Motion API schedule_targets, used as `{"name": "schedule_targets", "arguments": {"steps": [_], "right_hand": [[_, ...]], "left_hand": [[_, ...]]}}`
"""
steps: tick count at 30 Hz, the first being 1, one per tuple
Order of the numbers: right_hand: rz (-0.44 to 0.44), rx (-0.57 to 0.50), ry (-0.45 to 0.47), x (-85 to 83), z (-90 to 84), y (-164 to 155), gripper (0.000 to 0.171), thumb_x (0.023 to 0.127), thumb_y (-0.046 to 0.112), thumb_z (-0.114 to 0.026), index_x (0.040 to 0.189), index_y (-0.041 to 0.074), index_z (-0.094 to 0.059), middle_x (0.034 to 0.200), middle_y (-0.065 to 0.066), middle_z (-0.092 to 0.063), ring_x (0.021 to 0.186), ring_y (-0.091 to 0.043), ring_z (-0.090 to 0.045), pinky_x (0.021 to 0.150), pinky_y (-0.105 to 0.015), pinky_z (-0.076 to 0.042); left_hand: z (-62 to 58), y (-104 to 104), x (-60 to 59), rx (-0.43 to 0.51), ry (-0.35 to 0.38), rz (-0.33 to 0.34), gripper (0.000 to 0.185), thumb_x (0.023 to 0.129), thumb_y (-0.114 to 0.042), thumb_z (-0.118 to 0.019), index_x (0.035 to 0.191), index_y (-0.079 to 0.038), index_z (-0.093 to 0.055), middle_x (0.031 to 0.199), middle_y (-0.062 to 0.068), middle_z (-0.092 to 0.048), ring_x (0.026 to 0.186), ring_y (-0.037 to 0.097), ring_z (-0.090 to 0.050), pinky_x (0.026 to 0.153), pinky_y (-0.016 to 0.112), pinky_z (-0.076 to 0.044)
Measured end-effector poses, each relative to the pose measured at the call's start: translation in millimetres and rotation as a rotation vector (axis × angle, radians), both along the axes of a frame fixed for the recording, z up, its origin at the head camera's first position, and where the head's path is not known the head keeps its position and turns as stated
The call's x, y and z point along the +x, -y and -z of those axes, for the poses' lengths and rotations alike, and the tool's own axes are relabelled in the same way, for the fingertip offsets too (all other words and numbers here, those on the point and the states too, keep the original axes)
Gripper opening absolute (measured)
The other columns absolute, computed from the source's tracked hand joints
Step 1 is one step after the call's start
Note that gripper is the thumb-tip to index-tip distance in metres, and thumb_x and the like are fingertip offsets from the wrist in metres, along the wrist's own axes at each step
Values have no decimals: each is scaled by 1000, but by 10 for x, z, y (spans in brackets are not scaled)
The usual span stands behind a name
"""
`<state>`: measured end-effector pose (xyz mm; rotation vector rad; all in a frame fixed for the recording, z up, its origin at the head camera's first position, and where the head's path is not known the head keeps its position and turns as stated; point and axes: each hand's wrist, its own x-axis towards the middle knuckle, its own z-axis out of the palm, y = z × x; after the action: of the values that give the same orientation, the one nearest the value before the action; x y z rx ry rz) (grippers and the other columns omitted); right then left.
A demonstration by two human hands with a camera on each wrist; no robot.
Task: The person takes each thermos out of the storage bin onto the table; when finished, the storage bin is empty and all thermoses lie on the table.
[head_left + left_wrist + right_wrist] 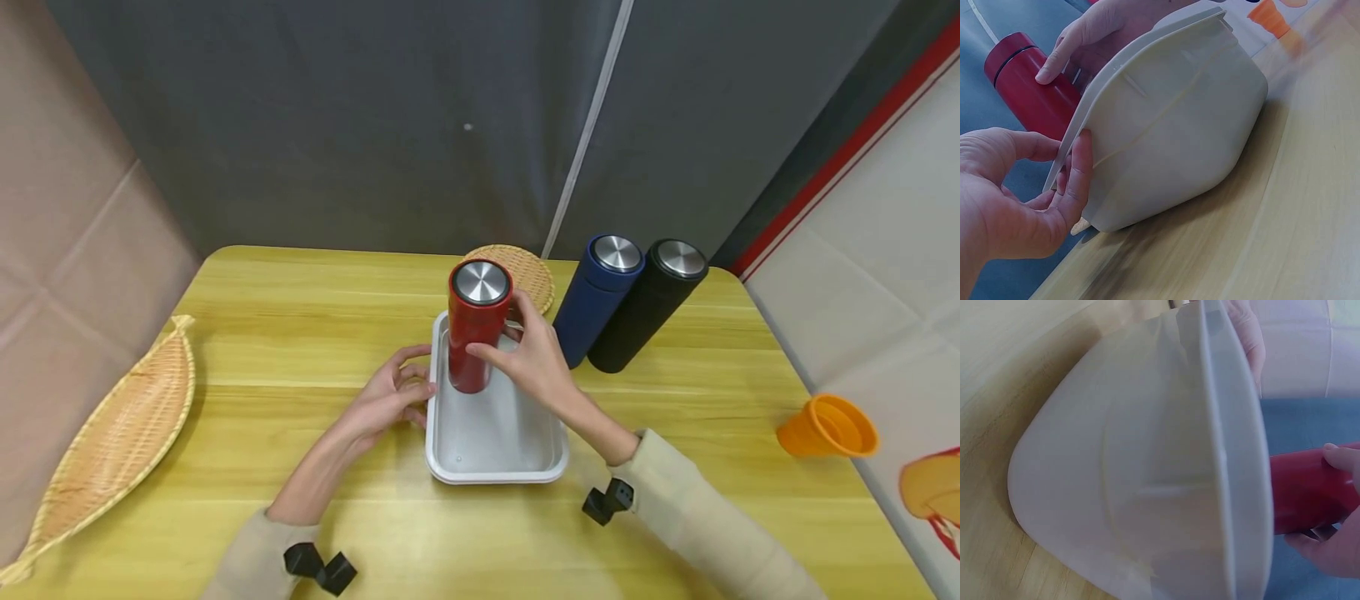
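A red thermos (474, 342) with a silver-topped cap stands upright on the recessed top of a pale, rectangular plastic box (501, 446). My right hand (534, 357) grips the thermos from the right, thumb on the near side. Its other fingers are partly hidden behind the bottle. At the box's left edge, my left hand (390, 398) holds the rim between curled fingers. The left wrist view shows one finger (1080, 172) against the outer wall below that rim. The rim hides the thermos's base there.
Right of the box stand a blue thermos (600, 300) and a black thermos (648, 306), side by side. A round woven mat (528, 271) lies behind the box. A leaf-shaped wicker tray (123, 433) occupies the table's left, an orange cup (825, 427) its right edge.
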<state>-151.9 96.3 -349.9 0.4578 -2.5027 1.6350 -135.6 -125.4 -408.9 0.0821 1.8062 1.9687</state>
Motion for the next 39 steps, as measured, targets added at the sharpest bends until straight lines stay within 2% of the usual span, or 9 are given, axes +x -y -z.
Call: {"name": "schedule_targets", "arguments": {"steps": [14,21,29,39], "right_hand": [[20,-22,-14,28,-5,-8,74,75,12,-84,136,3,-45,128,-12,-57,113,-25,-59,93,-33,-54],[11,-1,-20,68,-17,-52,71,74,13,-85,134,3,-47,125,-13,-59,111,-26,-60,92,-40,-54],[-12,-1,-17,162,-40,-100,74,73,13,-86,136,4,-47,125,-13,-60,111,-26,-61,92,-40,-55],[-2,-43,-34,231,-113,-141,72,71,10,-86,133,4,-50,123,-11,-61,110,-23,-61,90,-31,-55]], "left_hand": [[5,2,4,10,-3,-2,65,90,0,-59,146,-8,-27,121,26,-48,81,20,-60,58,30,-58],[5,3,1,16,-2,-9,65,90,0,-60,146,-8,-28,115,19,-50,80,20,-59,59,32,-58],[-1,-10,7,30,0,-13,64,90,1,-59,146,-9,-29,109,14,-51,74,20,-60,57,31,-58],[11,-11,1,45,1,-14,64,90,2,-58,146,-9,-28,111,16,-51,73,19,-60,56,31,-57]]}}
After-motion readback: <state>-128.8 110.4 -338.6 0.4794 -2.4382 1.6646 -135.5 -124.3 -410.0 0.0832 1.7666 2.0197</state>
